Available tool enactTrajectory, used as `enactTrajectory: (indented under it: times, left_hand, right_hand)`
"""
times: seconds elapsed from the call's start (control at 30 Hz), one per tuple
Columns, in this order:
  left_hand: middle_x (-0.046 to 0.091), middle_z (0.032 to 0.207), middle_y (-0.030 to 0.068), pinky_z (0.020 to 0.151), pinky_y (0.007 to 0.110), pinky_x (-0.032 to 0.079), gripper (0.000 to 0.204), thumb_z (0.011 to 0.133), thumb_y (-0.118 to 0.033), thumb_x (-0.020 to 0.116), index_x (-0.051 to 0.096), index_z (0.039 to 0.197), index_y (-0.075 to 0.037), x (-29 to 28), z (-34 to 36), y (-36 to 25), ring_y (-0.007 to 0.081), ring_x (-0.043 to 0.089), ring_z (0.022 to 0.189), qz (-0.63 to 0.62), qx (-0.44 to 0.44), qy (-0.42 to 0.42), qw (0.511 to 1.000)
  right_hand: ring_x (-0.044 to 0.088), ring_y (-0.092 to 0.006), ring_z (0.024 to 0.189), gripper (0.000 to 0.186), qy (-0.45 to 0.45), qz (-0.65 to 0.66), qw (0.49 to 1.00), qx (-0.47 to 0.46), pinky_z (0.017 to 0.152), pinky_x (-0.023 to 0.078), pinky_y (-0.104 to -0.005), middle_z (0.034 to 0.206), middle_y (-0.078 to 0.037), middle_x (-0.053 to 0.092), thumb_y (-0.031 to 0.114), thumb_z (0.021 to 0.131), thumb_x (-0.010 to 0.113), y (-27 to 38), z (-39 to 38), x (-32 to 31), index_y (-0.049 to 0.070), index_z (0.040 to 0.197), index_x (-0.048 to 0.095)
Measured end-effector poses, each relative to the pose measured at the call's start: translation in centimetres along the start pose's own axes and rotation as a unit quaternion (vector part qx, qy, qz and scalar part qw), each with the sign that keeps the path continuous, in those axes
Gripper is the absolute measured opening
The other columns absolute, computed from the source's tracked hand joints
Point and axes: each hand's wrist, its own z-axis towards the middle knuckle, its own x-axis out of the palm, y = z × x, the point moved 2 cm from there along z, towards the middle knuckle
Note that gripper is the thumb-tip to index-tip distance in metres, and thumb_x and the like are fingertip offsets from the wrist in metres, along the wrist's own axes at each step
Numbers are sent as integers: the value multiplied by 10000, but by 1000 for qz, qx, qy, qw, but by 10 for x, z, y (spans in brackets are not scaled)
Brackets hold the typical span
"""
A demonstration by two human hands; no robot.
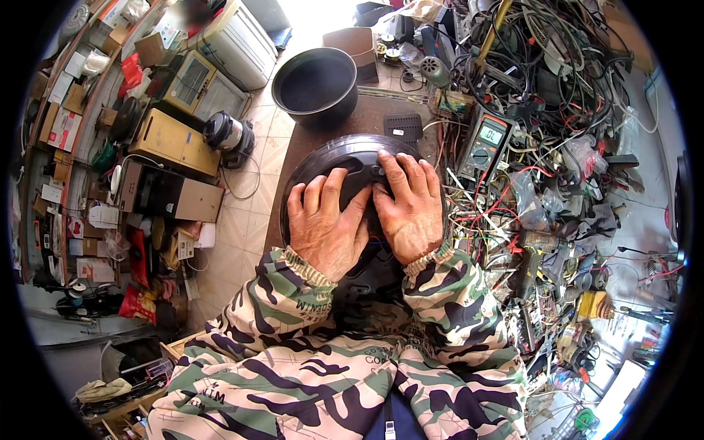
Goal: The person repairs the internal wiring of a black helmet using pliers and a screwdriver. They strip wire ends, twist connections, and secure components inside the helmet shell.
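Observation:
A black, round appliance part point(345, 149) with a glossy rim and moulded recesses lies in front of me; it looks like the plastic base of a cooker. My left hand point(323, 220) grips its left part, fingers bent and apart, thumb reaching toward the middle. My right hand point(409, 209) grips the right part, fingertips beside a small round fitting, thumb close to my left thumb. What lies under both palms and thumb tips is hidden. A bit of blue wire shows between the wrists.
Beyond the part stand a deep black pot point(315, 84) and a flat black vented piece point(403, 126) on a brown board point(301, 143). At right, a multimeter point(484, 143) sits by heaped cables and tools. A jug-like appliance point(229, 133) and loaded shelves point(73, 110) are at left.

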Motion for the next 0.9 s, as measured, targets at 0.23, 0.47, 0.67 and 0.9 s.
enactTrajectory:
  times: [0.23,0.47,0.67,0.9]
  left_hand:
    - [505,1483,155,1160,540,339,575,798,-216,800,718,1364,-163,-3,-2,3,368,466,1337,-17,2,0,1000]
    - [492,1500,157,1166,545,340,580,801,-222,800,709,1371,-168,2,1,13,376,456,1355,-18,-7,0,1000]
    - [488,1493,166,1170,546,338,583,816,-220,791,696,1389,-169,-2,11,18,384,449,1367,-21,1,3,1000]
    - [484,1503,181,1169,548,343,585,840,-224,779,684,1415,-176,1,13,25,390,451,1374,-14,1,15,1000]
  right_hand:
    - [558,-362,1365,192,29,62,995,-69,1162,417,-550,1495,-113,613,154,826,706,-15,11,-6,67,972,795]
    - [512,-362,1423,263,51,8,997,-50,1196,387,-546,1561,-123,551,168,871,686,-10,9,0,113,1104,796]
    - [521,-387,1415,293,30,24,999,-37,1193,393,-556,1544,-156,551,161,877,680,-15,12,7,125,1144,794]
    - [627,-407,1242,275,-62,128,990,-8,1094,481,-552,1331,-188,657,85,834,750,-18,11,-12,69,1108,753]
